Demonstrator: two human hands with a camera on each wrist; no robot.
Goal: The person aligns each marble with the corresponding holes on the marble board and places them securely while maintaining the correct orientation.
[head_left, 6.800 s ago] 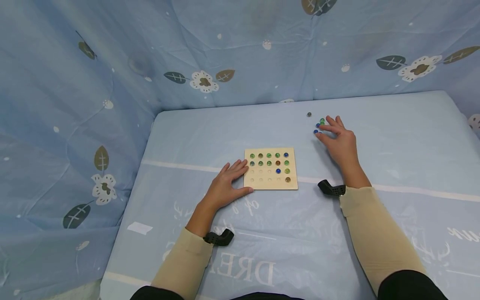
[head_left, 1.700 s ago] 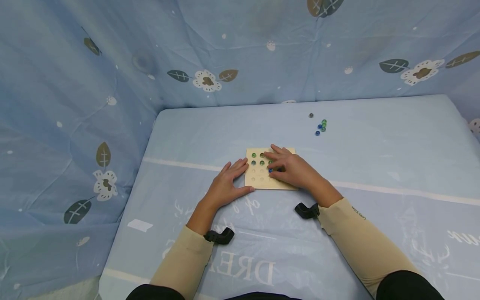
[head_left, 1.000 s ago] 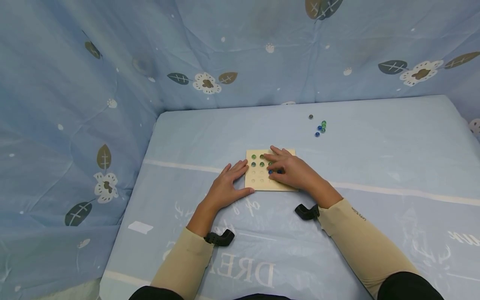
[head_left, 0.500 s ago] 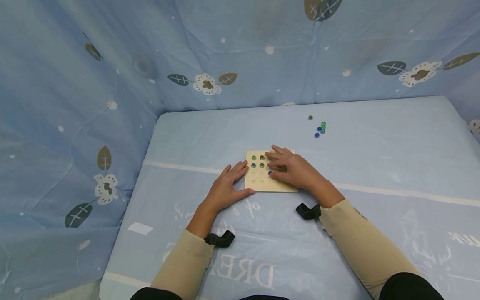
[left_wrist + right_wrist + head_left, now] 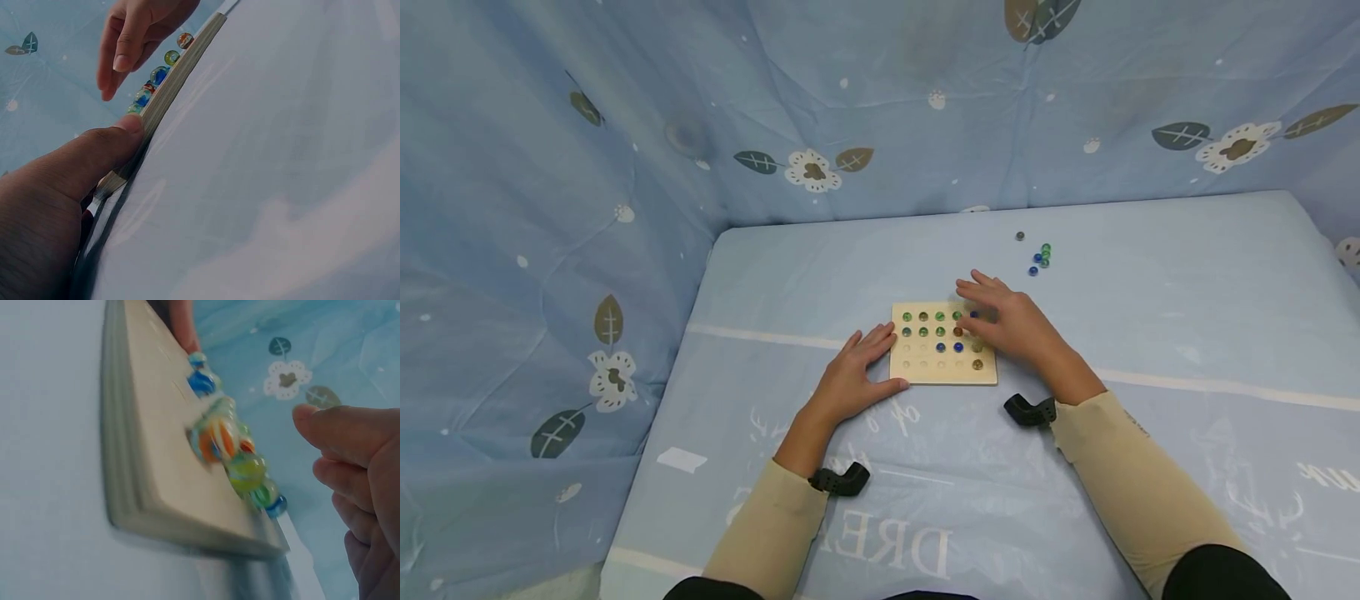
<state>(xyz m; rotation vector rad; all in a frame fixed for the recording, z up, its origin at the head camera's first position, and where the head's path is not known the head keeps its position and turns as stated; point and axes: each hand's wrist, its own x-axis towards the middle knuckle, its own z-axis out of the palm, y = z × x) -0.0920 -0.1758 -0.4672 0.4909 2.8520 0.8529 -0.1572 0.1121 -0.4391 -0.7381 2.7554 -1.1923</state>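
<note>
A square wooden board [image 5: 925, 377] with rows of round pits lies flat on the cloth. Green, blue and brownish marbles fill its two far rows and part of its right side; a blue marble [image 5: 941, 347] sits in the third row, beside another blue one. My left hand [image 5: 853, 371] steadies the board, straight fingers at its left edge and thumb [image 5: 129, 122] against its near edge. Above the board's right part hovers my right hand [image 5: 1017, 321], its fingers loosely extended and nothing between them. It hides a few marbles in the head view.
Beyond the board, several loose green and blue marbles [image 5: 1046, 254] lie in a small cluster. A dark marble [image 5: 1020, 236] rests apart, to their left. A patterned blue cloth [image 5: 865, 100] hangs upright behind the table's far edge.
My right hand brought a blue marble from the loose group to the third row, let go of it, and has moved up and right. My left hand has stayed at the board.
</note>
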